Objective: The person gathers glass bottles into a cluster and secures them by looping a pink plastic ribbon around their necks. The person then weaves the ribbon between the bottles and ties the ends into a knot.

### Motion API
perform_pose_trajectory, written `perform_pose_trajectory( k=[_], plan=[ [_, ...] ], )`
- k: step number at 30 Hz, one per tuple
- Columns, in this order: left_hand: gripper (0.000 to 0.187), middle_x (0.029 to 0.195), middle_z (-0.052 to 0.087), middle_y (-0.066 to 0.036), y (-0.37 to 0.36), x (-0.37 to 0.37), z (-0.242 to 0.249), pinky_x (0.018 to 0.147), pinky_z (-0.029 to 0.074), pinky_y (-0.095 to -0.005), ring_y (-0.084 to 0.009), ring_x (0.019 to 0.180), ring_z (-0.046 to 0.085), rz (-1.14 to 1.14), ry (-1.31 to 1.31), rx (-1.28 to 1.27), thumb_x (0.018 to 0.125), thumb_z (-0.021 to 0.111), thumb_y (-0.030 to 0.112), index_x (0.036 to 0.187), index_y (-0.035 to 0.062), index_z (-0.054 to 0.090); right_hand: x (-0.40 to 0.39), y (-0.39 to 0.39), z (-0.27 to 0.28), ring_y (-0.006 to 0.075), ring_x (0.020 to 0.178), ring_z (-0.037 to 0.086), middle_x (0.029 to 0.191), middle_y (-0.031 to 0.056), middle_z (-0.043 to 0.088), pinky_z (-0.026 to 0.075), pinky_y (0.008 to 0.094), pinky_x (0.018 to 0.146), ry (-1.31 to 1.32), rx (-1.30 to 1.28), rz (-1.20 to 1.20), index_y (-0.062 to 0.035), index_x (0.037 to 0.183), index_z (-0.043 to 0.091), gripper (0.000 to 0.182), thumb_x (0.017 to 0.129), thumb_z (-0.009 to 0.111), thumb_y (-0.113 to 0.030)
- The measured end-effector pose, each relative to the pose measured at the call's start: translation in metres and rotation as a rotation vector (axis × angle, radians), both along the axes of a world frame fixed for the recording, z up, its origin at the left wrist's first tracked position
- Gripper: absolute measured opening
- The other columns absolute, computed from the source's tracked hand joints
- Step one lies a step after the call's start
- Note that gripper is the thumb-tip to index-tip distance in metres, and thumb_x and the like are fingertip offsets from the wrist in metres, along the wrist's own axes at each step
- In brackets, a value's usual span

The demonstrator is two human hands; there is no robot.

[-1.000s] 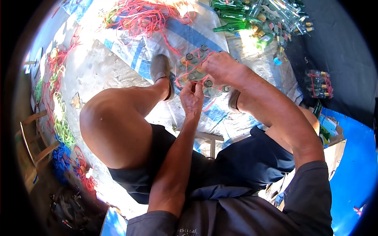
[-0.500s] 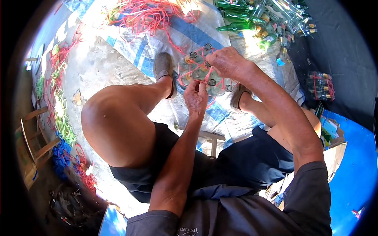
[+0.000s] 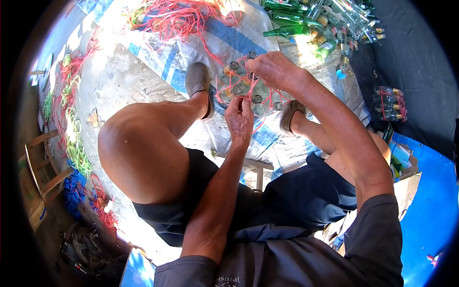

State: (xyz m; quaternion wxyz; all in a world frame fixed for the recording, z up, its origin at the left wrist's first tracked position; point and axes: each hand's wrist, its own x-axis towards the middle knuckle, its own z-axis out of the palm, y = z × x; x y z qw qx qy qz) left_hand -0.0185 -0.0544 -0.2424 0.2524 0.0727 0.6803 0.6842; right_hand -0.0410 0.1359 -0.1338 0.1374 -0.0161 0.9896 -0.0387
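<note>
A cluster of clear glass bottles (image 3: 256, 99) stands upright between my feet, mouths facing up, with pink plastic string (image 3: 252, 85) laced around and between the necks. At the near side of the cluster, my left hand (image 3: 239, 118) is closed, pinching the string between thumb and fingers. My right hand (image 3: 276, 71) is closed over the far right bottles, knuckles up, with the string running toward its fingers. Its fingertips are partly hidden behind the hand.
Loose pink string (image 3: 177, 21) lies heaped on the blue-and-white tarp (image 3: 229, 36). Green bottles (image 3: 287, 31) and clear ones are piled at the far right. A tied bottle bundle (image 3: 389, 103) rests by the dark wall. Coloured cords (image 3: 74, 134) trail along the left.
My right hand has moved slightly up and left over the bottle necks. My left hand stays at nearly the same spot on the near side.
</note>
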Motion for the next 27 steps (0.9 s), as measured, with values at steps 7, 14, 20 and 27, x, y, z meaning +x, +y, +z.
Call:
perform_pose_trajectory(
  k=[7,14,20,27],
  plan=[
    [0.016,0.071,0.058,0.0,0.0,0.001,0.0,0.061,0.041,-0.027,-0.0062,0.067,0.048,-0.003,-0.01,-0.003,0.102,0.058,0.01,0.093,-0.0004,0.066,-0.011,-0.003,0.0,0.039,0.086,0.073,0.083,0.0181,0.07,0.056,0.0497,0.071,-0.027,-0.034,-0.005,-0.0028,0.096,0.063,0.022,0.077,0.07,0.005],
    [0.016,0.072,0.057,0.001,0.0,0.001,0.004,0.059,0.041,-0.0271,-0.006,0.066,0.048,-0.004,-0.049,0.013,0.103,0.057,0.01,0.095,-0.0001,0.067,-0.018,0.003,0.004,0.0374,0.089,0.073,0.086,0.016,0.072,0.057,0.0492,0.073,-0.113,-0.105,-0.029,-0.0073,0.097,0.066,0.02,0.079,0.072,0.0],
    [0.016,0.072,0.057,0.001,0.003,0.002,0.006,0.059,0.041,-0.0264,-0.0056,0.066,0.048,0.026,-0.043,0.05,0.103,0.058,0.01,0.097,-0.0007,0.067,-0.025,0.007,-0.009,0.0349,0.093,0.075,0.092,0.0136,0.075,0.061,0.0462,0.076,-0.126,-0.056,-0.019,-0.0105,0.101,0.071,0.024,0.077,0.077,-0.006],
    [0.015,0.071,0.056,0.003,0.003,0.001,0.002,0.059,0.039,-0.0254,-0.0043,0.066,0.047,0.04,-0.033,0.007,0.1,0.059,0.008,0.093,-0.0019,0.069,-0.035,-0.001,-0.008,0.0342,0.096,0.075,0.099,0.0153,0.077,0.062,0.0454,0.078,-0.196,0.025,-0.08,-0.0088,0.102,0.075,0.025,0.077,0.078,-0.008]
  ],
)
